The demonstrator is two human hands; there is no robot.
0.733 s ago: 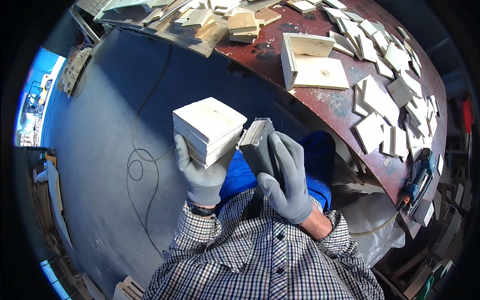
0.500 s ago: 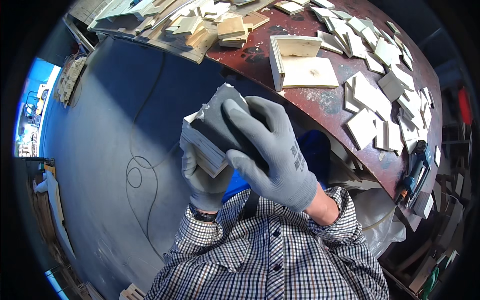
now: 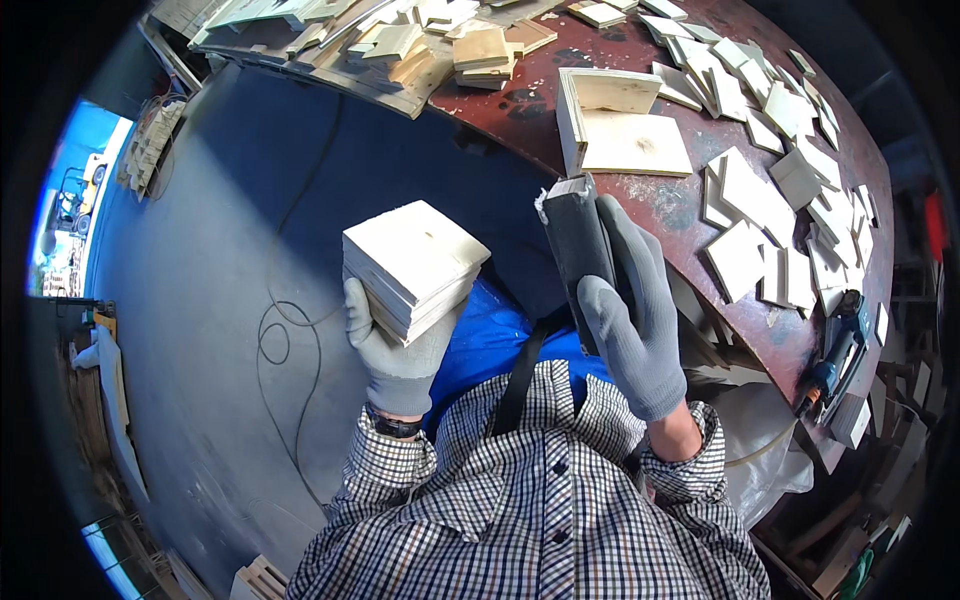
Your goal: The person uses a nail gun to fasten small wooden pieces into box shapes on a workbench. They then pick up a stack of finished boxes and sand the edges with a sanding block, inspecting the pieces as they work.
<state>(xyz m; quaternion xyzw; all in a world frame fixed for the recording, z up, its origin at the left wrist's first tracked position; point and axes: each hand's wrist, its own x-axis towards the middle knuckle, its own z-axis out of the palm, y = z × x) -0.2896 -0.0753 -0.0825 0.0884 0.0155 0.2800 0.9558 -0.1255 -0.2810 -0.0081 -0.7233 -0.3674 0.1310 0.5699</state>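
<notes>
Stacked plywood squares (image 3: 412, 268) sit in a person's gloved left hand (image 3: 395, 350), held above a blue-grey floor (image 3: 200, 300) well clear of the desk (image 3: 690, 210). The stack's lower layers and the palm beneath it are hidden, and only the thumb and curled fingers (image 3: 358, 310) show, closed round the stack's underside. Its flat top face tilts up toward the camera, one corner pointing away from the body toward the desk; it is roughly square, so no long axis stands out. A thin black cable (image 3: 285, 330) loops across the floor to the left of that wrist, its far end lost in shadow.

To the right, the gloved right hand (image 3: 625, 320) is wrapped round a dark sanding block (image 3: 578, 255), fingers pressed together along its right side and thumb on its lower face. The block's long axis runs nearly upright in the picture, its frayed top end toward the desk's edge and just short of it; its lower end is covered by the glove. Both forearms rise from a checked shirt (image 3: 540, 510), elbows bent, hands apart.

Farther right, loose wooden squares (image 3: 770, 200) litter the rust-red desk, and a blue power tool (image 3: 835, 350) is partly cut off at its rim.
</notes>
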